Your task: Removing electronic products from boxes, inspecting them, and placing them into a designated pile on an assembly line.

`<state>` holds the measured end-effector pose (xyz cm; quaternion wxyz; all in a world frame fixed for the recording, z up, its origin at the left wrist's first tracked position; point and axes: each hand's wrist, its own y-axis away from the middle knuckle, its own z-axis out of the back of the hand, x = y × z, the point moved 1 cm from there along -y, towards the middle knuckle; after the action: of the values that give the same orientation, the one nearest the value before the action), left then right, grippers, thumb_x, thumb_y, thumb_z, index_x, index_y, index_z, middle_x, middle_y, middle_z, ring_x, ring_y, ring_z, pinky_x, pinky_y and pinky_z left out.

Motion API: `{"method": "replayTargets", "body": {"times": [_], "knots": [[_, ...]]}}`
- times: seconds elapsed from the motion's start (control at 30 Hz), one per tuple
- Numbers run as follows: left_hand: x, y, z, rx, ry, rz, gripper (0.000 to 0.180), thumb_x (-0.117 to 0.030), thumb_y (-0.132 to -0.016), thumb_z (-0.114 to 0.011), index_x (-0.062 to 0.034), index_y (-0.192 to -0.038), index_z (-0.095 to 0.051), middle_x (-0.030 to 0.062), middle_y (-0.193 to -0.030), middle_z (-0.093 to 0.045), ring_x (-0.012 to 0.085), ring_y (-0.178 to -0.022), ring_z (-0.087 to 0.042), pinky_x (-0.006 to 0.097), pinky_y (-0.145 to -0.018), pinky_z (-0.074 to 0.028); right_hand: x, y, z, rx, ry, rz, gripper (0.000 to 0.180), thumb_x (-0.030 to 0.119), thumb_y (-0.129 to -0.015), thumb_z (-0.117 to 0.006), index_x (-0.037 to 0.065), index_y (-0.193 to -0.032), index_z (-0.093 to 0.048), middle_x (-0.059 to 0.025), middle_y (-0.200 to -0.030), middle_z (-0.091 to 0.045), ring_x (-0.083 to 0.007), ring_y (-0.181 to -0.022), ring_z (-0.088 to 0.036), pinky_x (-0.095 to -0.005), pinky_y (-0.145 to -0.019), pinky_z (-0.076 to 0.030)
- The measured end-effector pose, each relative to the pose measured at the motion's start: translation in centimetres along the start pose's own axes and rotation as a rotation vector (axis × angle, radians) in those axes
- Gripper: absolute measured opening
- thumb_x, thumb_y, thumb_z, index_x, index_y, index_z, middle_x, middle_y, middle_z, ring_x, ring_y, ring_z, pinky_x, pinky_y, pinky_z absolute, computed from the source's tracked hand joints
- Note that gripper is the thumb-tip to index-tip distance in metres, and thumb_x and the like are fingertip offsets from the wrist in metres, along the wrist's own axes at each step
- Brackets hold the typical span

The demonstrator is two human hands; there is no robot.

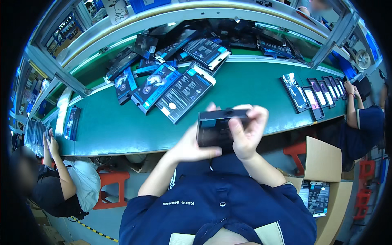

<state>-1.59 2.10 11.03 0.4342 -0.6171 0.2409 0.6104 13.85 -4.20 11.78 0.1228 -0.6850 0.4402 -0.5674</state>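
Head view, both hands' grip closed on flat, glossy black rectangular box (218, 127), left hand (195, 145), right hand (247, 132).

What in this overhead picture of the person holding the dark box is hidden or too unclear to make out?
Head view only:
- Underside of the dark box: covered by the left hand and right hand.
- Box contents: not visible.
- Cardboard carton: its inside is partly cut off by the rim.
- Far packages on the green table: details too small.
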Motion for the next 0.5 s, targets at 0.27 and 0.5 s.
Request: {"method": "replayTargets", "body": {"times": [0.27,0.5], "knots": [[-2.6,8.1,3.1,-0.773,-0.760,0.092,0.086,-0.016,-0.066,-0.082,-0.0091,-0.144,-0.046,0.0262,-0.157,-0.020,0.0364,-0.143,-0.030,0.045,-0.113,-0.029,-5.8,-3.9,-5.8,0.395,1.216,0.132,0.068,0.035,-0.086,-0.070,0.002,-0.137,-0.039,-0.0284,-0.139,-0.040,-0.0466,-0.132,-0.036,-0.0573,-0.110,-0.026],[0.0,11.4,14.4,-0.810,-1.484,0.717,0.068,-0.041,-0.077,-0.076,-0.0149,-0.137,-0.055,0.0300,-0.144,-0.042,0.0481,-0.126,-0.044,0.054,-0.105,-0.035,-6.1,-7.6,-0.1,0.361,0.740,-0.583,0.074,0.028,-0.086,-0.070,-0.007,-0.141,-0.036,-0.0175,-0.078,-0.070,-0.0255,-0.073,-0.069,-0.0310,-0.070,-0.054]]}}
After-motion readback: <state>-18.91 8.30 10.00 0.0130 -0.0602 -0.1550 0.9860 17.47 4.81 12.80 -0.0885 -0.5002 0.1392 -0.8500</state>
